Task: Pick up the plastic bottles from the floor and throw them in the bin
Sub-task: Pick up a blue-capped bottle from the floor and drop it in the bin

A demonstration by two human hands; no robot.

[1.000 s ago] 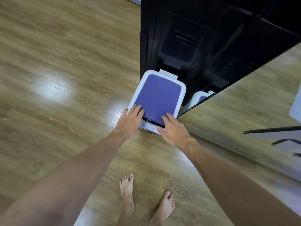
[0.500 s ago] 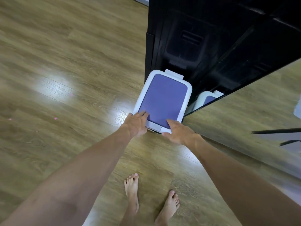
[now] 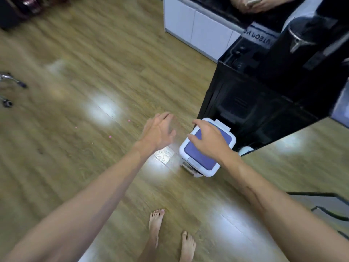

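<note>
The bin (image 3: 198, 168), white with a purple lid, stands on the wooden floor with its lid closed, against a black cabinet. My right hand (image 3: 209, 140) hovers over the lid with fingers spread and holds nothing. My left hand (image 3: 158, 132) is raised to the left of the bin, above the floor, fingers apart and empty. No plastic bottle is in view. The picture is blurred by motion.
A tall black cabinet (image 3: 260, 103) rises right behind the bin, with a mirrored surface to its right. White cupboards (image 3: 196, 31) stand at the back. Chair castors (image 3: 7, 103) show at the far left. Another person's hands (image 3: 255, 4) hold a phone at the top. My bare feet (image 3: 170, 235) are below.
Both hands have lifted off the front edge of the bin lid. The left hand moved out to the left, and the view rose and pulled back from the bin.
</note>
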